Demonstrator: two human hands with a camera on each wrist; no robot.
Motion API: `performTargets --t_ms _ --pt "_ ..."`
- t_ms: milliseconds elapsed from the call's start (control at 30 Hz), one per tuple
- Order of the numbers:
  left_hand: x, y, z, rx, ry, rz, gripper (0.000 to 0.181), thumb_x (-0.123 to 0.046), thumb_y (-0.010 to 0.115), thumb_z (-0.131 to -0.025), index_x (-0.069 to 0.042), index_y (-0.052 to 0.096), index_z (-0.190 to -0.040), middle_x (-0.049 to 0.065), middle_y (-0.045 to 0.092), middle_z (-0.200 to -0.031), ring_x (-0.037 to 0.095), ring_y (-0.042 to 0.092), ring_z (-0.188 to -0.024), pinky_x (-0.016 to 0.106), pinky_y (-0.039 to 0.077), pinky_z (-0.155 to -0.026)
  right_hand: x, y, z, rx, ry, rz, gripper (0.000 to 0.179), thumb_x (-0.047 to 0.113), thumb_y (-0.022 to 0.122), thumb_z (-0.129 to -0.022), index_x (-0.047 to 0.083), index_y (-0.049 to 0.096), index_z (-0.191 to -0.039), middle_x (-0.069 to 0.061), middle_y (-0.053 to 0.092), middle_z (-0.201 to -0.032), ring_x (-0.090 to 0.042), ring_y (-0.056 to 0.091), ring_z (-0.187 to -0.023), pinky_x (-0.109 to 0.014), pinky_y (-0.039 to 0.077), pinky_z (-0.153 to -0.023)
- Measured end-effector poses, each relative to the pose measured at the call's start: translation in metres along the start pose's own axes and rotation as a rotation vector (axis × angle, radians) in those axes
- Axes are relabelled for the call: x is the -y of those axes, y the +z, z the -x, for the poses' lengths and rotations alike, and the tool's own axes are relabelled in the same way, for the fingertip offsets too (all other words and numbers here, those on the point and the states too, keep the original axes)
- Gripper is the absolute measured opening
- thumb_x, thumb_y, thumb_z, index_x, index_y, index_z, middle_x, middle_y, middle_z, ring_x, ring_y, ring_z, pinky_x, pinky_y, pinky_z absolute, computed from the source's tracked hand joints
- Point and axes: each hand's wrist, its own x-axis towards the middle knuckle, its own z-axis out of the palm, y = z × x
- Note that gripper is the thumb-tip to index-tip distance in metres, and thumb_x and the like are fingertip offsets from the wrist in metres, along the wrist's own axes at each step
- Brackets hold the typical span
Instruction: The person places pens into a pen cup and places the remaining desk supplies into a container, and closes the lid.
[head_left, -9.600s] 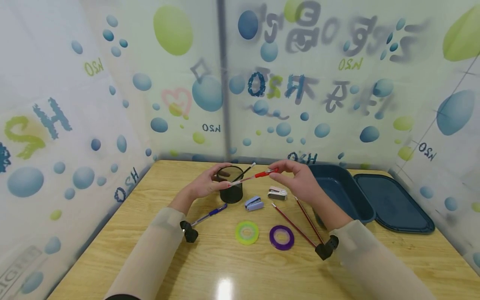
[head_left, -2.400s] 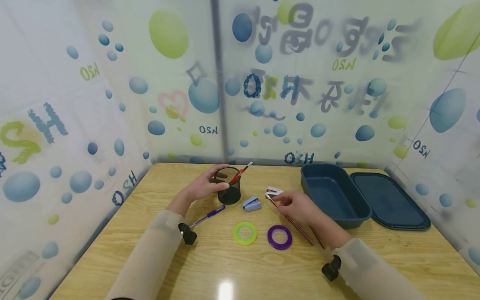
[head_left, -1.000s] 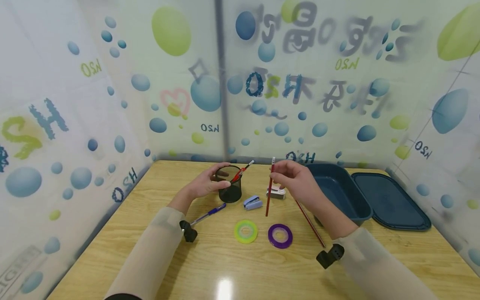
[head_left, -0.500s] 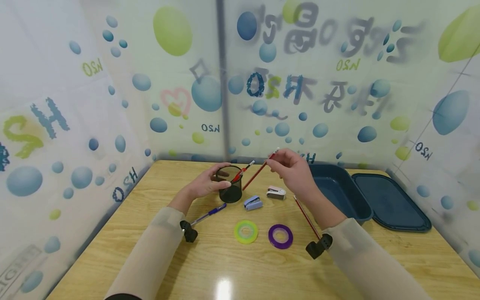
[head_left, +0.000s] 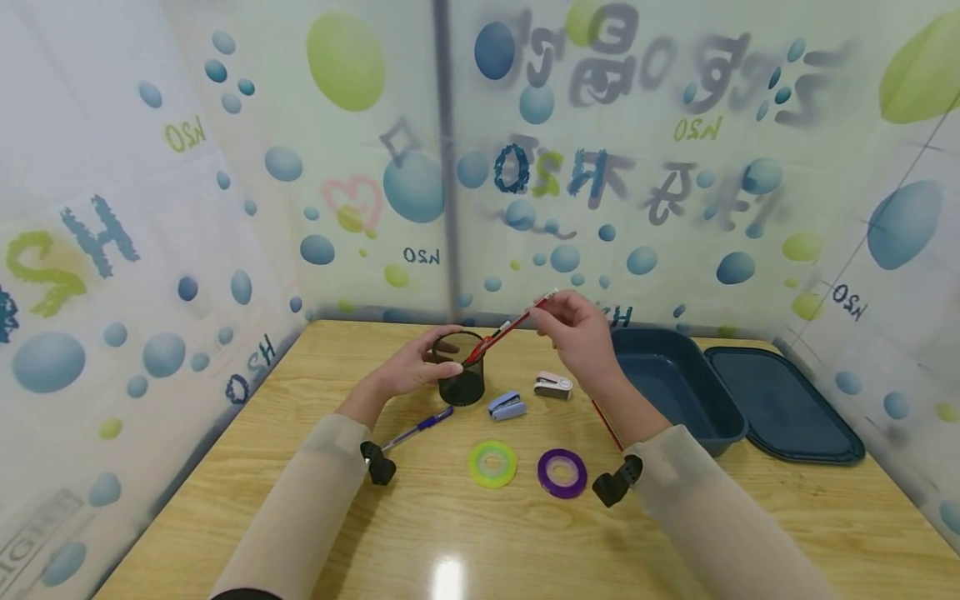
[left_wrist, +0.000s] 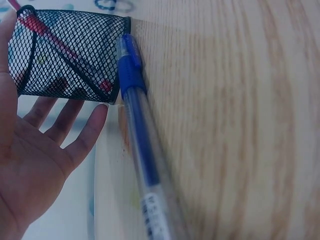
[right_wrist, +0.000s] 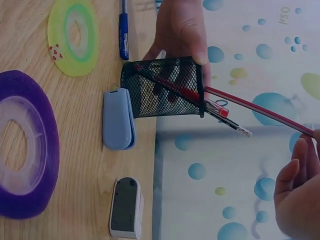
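Observation:
My left hand point(head_left: 408, 367) holds a black mesh pen holder point(head_left: 461, 388) upright, thumb at the rim and fingers round the far side. Inside it lean a red pen point(right_wrist: 217, 107) and a dark pencil with a white eraser end point(right_wrist: 242, 130), both slanting right. High to the right of the holder, my right hand point(head_left: 588, 346) pinches a red pencil point(right_wrist: 260, 109) near its upper end. Its lower end slopes down to the holder's rim; whether it is inside I cannot tell. A blue pen point(left_wrist: 137, 105) lies beside the holder, near my left wrist.
A blue stapler point(head_left: 507, 406) and a white stapler point(head_left: 553, 385) stand right of the holder. Nearer are a yellow-green tape roll point(head_left: 492, 463) and a purple one point(head_left: 562, 473). Another red pencil point(head_left: 606, 423) lies partly under my right forearm. A dark blue bin point(head_left: 738, 423) and lid point(head_left: 787, 404) are right.
The red pen went into the holder. My right hand picked a red pencil off the table, turned it and brought its lower end left to the rim. My left hand has stayed on the holder.

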Motion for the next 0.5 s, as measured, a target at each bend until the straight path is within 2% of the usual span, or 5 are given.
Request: performTargets --t_ms 233,500 --pt "-0.001 0.0 0.001 -0.002 -0.008 -0.001 0.075 -0.034 0.075 -0.107 -0.03 0.036 -0.171 0.023 0.051 -0.163 0.046 0.059 -0.141 0.06 0.06 -0.104 -0.013 0.011 -0.006 -0.029 0.039 -0.008 0.018 0.025 0.076 -0.106 0.01 0.07 -0.115 -0.001 0.075 -0.098 -0.013 0.068 -0.084 -0.026 0.05 -0.07" --pt "-0.002 0.0 0.001 0.007 -0.004 0.007 0.076 -0.034 0.075 -0.107 -0.028 0.035 -0.172 0.025 0.049 -0.164 0.047 0.059 -0.141 0.059 0.06 -0.105 -0.03 0.025 -0.006 0.001 0.074 0.029 0.02 0.026 0.075 -0.107 0.009 0.071 -0.115 0.005 0.073 -0.096 -0.023 0.068 -0.091 -0.029 0.051 -0.071"
